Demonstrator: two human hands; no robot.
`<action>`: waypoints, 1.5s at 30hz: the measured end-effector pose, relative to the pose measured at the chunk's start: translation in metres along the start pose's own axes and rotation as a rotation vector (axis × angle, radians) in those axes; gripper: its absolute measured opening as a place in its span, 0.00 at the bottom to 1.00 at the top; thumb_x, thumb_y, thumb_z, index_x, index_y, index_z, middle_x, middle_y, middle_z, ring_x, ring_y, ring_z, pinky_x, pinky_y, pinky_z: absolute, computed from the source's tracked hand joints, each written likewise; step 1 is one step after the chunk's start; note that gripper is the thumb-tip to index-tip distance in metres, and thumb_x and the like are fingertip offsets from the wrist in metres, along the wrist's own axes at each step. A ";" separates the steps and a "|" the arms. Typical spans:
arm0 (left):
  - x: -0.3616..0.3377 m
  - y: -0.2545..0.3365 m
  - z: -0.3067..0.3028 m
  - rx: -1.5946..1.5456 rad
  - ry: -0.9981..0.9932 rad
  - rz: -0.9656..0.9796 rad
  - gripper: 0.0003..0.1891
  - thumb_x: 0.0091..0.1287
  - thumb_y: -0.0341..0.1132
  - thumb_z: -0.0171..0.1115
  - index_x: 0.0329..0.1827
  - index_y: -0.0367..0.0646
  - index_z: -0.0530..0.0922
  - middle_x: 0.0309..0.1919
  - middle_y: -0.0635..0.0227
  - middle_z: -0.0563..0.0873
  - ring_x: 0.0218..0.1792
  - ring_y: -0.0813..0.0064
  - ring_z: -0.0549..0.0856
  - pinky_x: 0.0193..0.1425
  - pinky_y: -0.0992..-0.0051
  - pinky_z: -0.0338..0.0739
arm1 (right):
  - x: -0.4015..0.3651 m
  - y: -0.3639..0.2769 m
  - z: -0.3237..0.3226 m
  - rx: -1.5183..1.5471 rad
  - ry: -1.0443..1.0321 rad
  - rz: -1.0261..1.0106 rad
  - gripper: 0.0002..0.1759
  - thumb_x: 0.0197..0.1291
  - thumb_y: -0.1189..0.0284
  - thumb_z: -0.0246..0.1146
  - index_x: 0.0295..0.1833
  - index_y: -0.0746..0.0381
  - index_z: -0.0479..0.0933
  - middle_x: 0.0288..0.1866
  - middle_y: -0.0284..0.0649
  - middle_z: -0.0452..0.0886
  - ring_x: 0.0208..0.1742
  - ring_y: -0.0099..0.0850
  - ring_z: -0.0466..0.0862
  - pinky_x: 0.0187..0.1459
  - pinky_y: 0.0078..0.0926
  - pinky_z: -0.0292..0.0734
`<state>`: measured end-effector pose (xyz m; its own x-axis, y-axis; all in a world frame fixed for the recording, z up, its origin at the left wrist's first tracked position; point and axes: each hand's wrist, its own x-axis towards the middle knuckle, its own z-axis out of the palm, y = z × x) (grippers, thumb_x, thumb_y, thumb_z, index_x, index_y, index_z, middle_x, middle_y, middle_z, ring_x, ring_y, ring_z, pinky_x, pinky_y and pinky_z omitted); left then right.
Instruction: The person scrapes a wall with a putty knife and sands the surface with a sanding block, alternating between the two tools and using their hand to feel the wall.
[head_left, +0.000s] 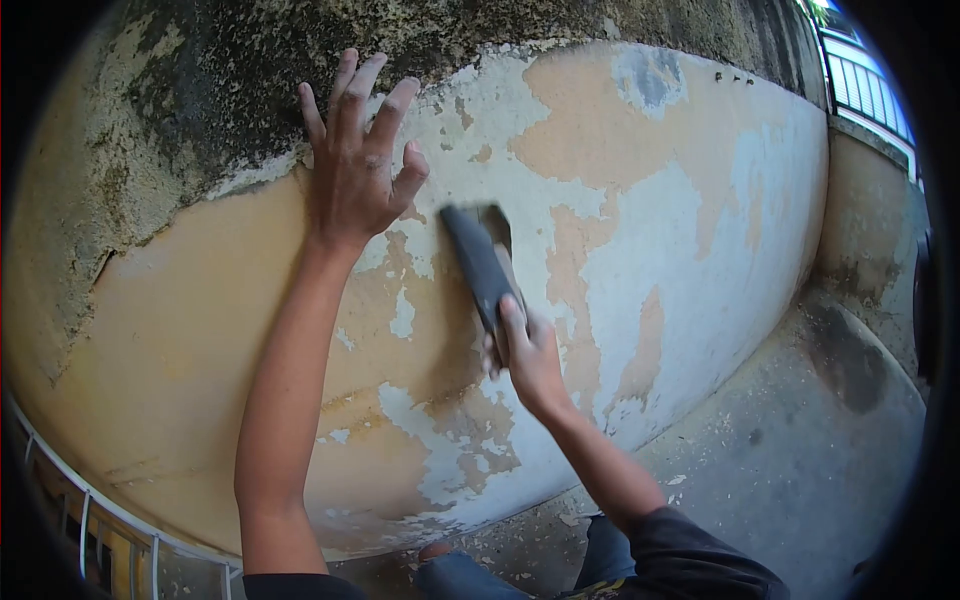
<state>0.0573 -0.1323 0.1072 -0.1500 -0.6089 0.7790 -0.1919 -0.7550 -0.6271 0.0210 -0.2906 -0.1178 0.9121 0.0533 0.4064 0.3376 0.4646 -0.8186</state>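
My left hand (355,165) lies against the wall with its fingers spread, the fingertips reaching onto the dark, rough upper band. Dust whitens those fingers. In my right hand (528,355) is a dark grey trowel (475,255), a long flat tool slightly blurred, gripped near its lower end and tilted up to the left. Its upper end is over the patchy part of the wall (400,350), where pale paint and bare tan plaster meet in ragged edges. The trowel's far side is partly hidden.
A concrete floor (770,470) with scattered paint flakes runs along the wall's foot at the right. White metal railing (120,525) stands at the lower left. A barred gate (870,85) shows at the upper right. My jeans (470,578) are at the bottom.
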 end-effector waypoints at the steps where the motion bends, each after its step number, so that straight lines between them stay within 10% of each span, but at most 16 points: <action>1: 0.002 -0.001 0.000 0.000 0.008 0.002 0.28 0.68 0.50 0.48 0.70 0.52 0.73 0.75 0.59 0.66 0.81 0.52 0.58 0.79 0.30 0.41 | -0.014 0.010 -0.004 -0.019 0.025 0.026 0.26 0.79 0.51 0.52 0.40 0.66 0.71 0.25 0.37 0.78 0.17 0.25 0.79 0.19 0.24 0.73; 45: -0.001 -0.003 0.005 -0.065 0.093 0.019 0.29 0.69 0.53 0.47 0.71 0.53 0.72 0.74 0.60 0.66 0.80 0.50 0.58 0.79 0.30 0.41 | 0.002 -0.008 -0.002 -0.117 0.037 -0.054 0.25 0.78 0.53 0.54 0.47 0.68 0.76 0.22 0.35 0.77 0.15 0.22 0.75 0.18 0.23 0.68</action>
<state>0.0631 -0.1308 0.1079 -0.2430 -0.5956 0.7656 -0.2502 -0.7241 -0.6428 0.0203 -0.2955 -0.1115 0.8990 -0.0026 0.4379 0.4095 0.3593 -0.8386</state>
